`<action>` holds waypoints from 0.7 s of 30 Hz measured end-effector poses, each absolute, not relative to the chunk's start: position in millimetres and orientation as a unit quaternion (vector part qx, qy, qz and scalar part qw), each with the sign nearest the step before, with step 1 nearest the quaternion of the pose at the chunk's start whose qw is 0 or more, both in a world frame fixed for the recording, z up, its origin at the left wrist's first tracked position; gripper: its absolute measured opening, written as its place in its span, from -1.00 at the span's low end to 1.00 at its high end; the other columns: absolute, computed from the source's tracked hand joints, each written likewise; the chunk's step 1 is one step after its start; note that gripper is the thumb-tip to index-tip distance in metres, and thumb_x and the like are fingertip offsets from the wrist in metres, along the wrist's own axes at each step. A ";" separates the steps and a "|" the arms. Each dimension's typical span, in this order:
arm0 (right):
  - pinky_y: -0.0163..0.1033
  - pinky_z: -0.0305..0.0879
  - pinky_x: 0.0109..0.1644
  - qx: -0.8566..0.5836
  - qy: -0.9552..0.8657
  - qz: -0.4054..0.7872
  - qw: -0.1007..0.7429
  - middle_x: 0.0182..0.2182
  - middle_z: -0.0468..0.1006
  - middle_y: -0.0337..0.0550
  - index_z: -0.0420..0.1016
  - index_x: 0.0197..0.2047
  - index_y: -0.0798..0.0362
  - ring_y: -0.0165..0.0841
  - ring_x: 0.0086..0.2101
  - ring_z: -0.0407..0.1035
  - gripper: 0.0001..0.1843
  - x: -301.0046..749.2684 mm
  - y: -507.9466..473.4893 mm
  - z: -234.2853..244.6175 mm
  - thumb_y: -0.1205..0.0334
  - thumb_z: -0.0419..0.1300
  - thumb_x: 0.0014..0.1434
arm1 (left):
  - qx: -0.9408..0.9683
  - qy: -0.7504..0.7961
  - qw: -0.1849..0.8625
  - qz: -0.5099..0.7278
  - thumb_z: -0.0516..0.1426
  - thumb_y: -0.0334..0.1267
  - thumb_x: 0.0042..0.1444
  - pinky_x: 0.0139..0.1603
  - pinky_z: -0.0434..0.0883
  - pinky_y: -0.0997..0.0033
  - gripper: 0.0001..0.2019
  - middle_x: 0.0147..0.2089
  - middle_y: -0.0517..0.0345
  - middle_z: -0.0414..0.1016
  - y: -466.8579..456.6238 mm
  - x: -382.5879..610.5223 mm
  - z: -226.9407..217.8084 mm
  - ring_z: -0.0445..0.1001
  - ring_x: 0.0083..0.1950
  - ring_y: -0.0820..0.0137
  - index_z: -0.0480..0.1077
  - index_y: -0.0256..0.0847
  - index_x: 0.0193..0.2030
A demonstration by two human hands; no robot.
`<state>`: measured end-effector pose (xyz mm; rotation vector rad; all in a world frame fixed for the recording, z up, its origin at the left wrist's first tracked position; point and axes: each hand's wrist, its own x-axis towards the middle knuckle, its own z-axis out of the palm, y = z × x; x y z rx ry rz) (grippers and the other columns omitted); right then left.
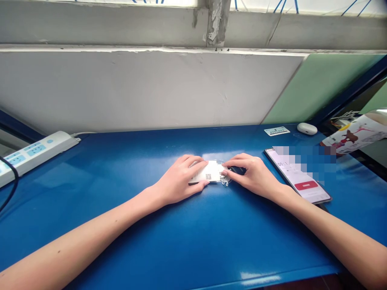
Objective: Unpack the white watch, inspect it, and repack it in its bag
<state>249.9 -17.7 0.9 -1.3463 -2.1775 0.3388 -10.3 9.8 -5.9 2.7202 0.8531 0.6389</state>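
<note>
A small flat white block (214, 174) with printed text and a QR code lies on the blue table, in front of me. My left hand (180, 179) grips its left part from above, the thumb along the near edge and the fingers over the top. At the block's right end, my right hand (248, 172) pinches with thumb and fingers. Between those fingertips is a small whitish piece whose kind I cannot make out. Some clear, shiny bits (224, 183) hang out just below the right fingertips.
A phone (302, 181) with a timer on its screen lies right of my right hand. Behind it are a white card (277, 131), a white earbud case (307, 129) and a printed container (356, 131). A white power strip (39, 153) with a black cable stands at left.
</note>
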 end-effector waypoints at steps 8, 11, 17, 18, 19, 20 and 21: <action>-0.01 0.49 -0.07 -0.494 -0.811 0.142 0.281 -0.18 0.68 -0.06 0.53 0.04 0.03 -0.16 -0.17 0.56 -0.70 250.1 -23.3 4.5 0.18 0.22 0.25 | 0.924 0.296 0.111 0.214 0.16 -0.15 0.26 0.17 0.39 0.02 -0.56 0.18 -0.20 0.41 8.4 -9.4 -3.8 0.36 0.17 0.06 0.36 -0.32 0.21; -0.02 0.52 -0.05 -0.479 -0.806 0.204 0.283 -0.03 0.65 0.03 0.14 0.39 0.05 -0.13 -0.02 0.54 -0.35 245.3 -33.4 6.1 0.22 0.17 0.27 | 0.923 0.298 0.111 0.215 0.15 -0.16 0.27 0.17 0.40 0.03 -0.58 0.18 -0.21 0.41 8.0 -9.4 -3.9 0.36 0.18 0.06 0.36 -0.30 0.21; 0.09 0.42 0.14 -0.454 -0.800 0.307 0.245 0.27 0.35 0.22 -0.40 0.51 0.04 -0.06 0.25 0.28 -0.01 237.7 -46.1 5.5 0.19 0.19 0.25 | 0.922 0.298 0.114 0.218 0.12 -0.14 0.30 0.17 0.41 0.05 -0.60 0.18 -0.20 0.41 8.0 -11.0 -6.3 0.38 0.18 0.07 0.36 -0.26 0.22; 0.10 0.37 0.19 -0.452 -0.799 0.318 0.238 0.30 0.30 0.22 -0.36 0.51 0.04 -0.07 0.26 0.26 -0.02 237.4 -45.8 5.9 0.17 0.19 0.25 | 0.923 0.300 0.113 0.214 0.10 -0.13 0.32 0.18 0.40 0.04 -0.59 0.20 -0.21 0.40 8.1 -11.0 -6.7 0.37 0.19 0.07 0.35 -0.27 0.23; 0.09 0.36 0.21 -0.453 -0.796 0.328 0.231 0.32 0.27 0.22 -0.31 0.50 0.04 -0.07 0.26 0.25 -0.05 237.4 -45.1 6.8 0.15 0.19 0.26 | 0.924 0.302 0.111 0.207 0.09 -0.12 0.33 0.19 0.39 0.03 -0.57 0.22 -0.22 0.39 8.1 -10.7 -6.9 0.36 0.21 0.06 0.33 -0.28 0.25; 0.07 0.38 0.19 -0.456 -0.793 0.336 0.226 0.33 0.26 0.22 -0.25 0.50 0.04 -0.06 0.27 0.24 -0.09 237.8 -44.0 8.0 0.12 0.19 0.27 | 0.926 0.304 0.109 0.195 0.06 -0.10 0.35 0.22 0.37 0.01 -0.55 0.25 -0.22 0.37 8.1 -10.3 -6.9 0.34 0.25 0.05 0.30 -0.28 0.28; 0.04 0.43 0.13 -0.459 -0.789 0.343 0.222 0.33 0.26 0.21 -0.20 0.49 0.04 -0.06 0.27 0.24 -0.13 238.6 -42.6 9.4 0.10 0.18 0.28 | 0.929 0.306 0.106 0.179 0.04 -0.08 0.36 0.27 0.32 -0.01 -0.53 0.29 -0.23 0.34 8.1 -9.6 -6.5 0.30 0.30 0.04 0.26 -0.29 0.31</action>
